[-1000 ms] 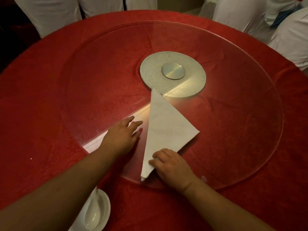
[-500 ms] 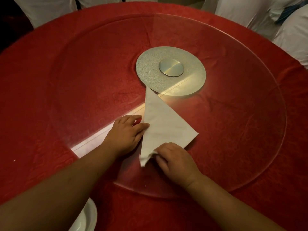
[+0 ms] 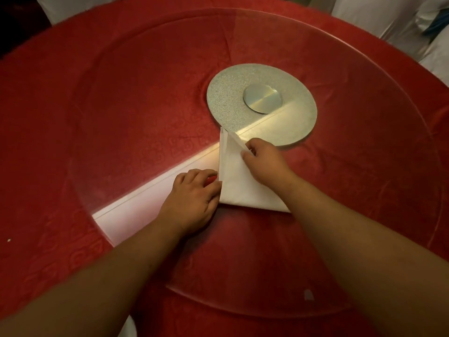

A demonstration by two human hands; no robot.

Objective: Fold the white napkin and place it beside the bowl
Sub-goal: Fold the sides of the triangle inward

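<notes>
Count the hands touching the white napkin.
2. The left hand presses the white napkin at its left edge; the right hand pinches a folded flap near the tip, beside the silver disc. Contact under the palms is hidden.

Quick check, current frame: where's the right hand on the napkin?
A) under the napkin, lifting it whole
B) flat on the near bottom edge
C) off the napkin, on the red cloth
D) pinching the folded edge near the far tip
D: the right hand pinches the folded-over flap of the napkin close to its far tip, while the left hand steadies the left edge.
</notes>
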